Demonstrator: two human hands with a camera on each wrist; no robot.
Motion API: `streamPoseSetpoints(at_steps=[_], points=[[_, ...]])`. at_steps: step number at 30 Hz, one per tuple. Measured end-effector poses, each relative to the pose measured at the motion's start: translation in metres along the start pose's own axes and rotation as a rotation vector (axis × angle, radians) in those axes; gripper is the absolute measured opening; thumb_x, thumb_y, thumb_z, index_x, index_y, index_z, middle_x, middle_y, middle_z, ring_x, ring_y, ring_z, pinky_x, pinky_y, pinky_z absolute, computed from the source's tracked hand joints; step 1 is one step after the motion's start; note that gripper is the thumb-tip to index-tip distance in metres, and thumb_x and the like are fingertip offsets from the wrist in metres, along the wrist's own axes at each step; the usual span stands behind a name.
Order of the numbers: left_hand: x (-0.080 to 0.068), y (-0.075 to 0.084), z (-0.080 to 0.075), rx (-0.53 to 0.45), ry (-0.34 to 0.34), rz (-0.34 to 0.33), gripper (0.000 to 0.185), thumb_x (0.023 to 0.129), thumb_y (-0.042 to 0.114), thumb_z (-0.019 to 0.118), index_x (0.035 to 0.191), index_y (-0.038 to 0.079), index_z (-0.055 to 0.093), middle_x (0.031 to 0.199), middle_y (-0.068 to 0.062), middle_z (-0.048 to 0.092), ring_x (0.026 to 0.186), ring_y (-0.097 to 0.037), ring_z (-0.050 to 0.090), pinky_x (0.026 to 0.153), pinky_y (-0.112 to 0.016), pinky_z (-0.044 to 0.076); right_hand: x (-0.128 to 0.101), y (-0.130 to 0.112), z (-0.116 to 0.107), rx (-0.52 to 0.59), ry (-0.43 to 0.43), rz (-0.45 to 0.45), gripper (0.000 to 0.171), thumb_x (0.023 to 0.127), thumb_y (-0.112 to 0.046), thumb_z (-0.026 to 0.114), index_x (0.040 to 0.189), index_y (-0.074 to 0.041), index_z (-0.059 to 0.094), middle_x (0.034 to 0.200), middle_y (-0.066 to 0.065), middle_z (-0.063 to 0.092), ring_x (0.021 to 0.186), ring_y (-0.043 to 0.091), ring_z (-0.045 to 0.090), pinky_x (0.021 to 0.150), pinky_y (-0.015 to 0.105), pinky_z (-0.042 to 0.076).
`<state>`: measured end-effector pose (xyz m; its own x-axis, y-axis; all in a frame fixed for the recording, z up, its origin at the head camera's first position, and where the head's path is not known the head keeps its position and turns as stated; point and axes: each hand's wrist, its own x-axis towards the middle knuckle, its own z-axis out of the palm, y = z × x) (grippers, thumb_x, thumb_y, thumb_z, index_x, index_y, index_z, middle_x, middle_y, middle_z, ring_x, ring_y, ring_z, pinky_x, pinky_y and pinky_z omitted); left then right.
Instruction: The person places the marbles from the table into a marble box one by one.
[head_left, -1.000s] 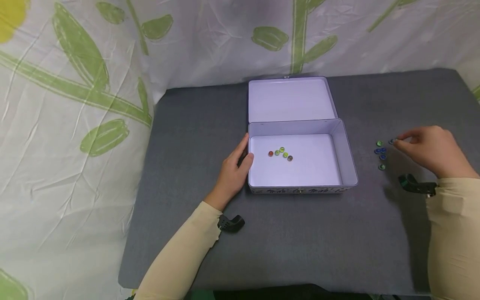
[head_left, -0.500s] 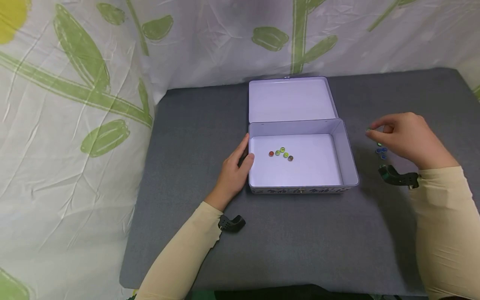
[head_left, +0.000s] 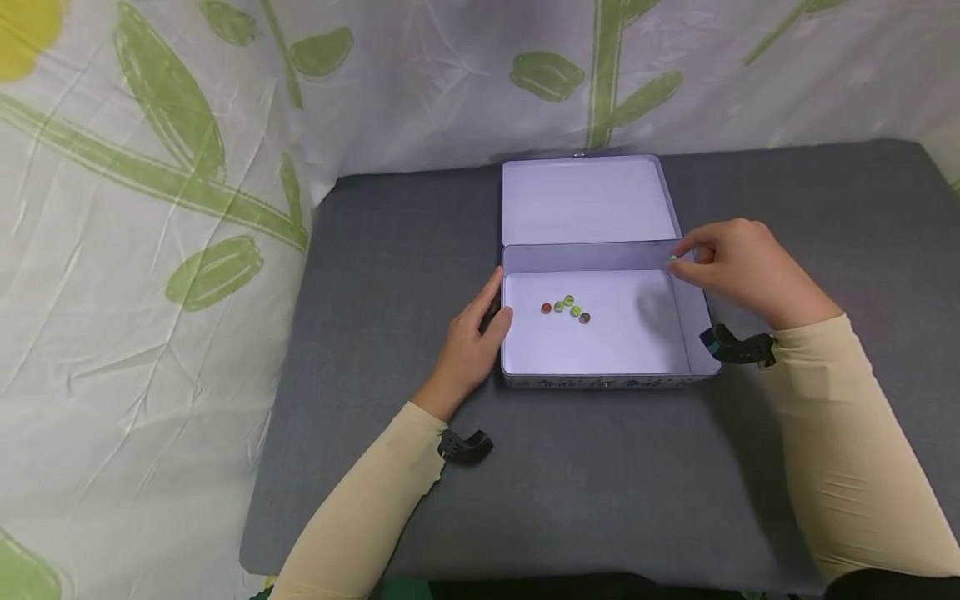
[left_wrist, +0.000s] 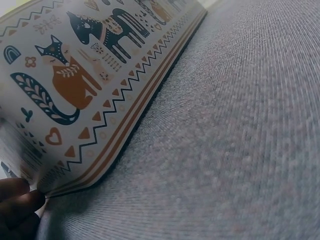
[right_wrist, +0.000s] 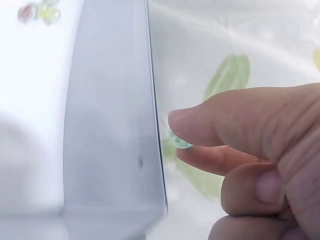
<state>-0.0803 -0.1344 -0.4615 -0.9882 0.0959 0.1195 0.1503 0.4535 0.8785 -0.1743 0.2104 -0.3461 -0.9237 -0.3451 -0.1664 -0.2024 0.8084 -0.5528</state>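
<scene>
Now the right hand (head_left: 742,262) pinches a small green bead (right_wrist: 179,140) between thumb and forefinger, just above the right rim of the open tin (head_left: 693,321). Five beads (head_left: 566,307) lie inside. The left hand (head_left: 471,346), fingers relaxed, rests against the tin's left wall.

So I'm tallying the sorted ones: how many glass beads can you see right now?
6. Five lie in a cluster on the floor of the open tin: red bead, three greenish, one darker. The right hand pinches a sixth. Others may be hidden behind that hand.
</scene>
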Motion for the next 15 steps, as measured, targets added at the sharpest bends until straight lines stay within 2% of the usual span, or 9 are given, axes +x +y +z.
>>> streamPoseSetpoints(at_steps=[15], points=[[-0.001,0.0,-0.002,0.014,-0.007,-0.026,0.061,0.109,0.045,0.047,0.166,0.029,0.033,0.168,0.01,0.035,0.155,-0.01,0.033,0.126,-0.038,0.029,0.025,-0.057,0.033,-0.032,-0.089,-0.195,0.017,0.094,-0.015,0.076,0.105,-0.003,0.08,0.058,0.002,0.048,0.055,0.018,0.043,0.058,0.035,0.038]])
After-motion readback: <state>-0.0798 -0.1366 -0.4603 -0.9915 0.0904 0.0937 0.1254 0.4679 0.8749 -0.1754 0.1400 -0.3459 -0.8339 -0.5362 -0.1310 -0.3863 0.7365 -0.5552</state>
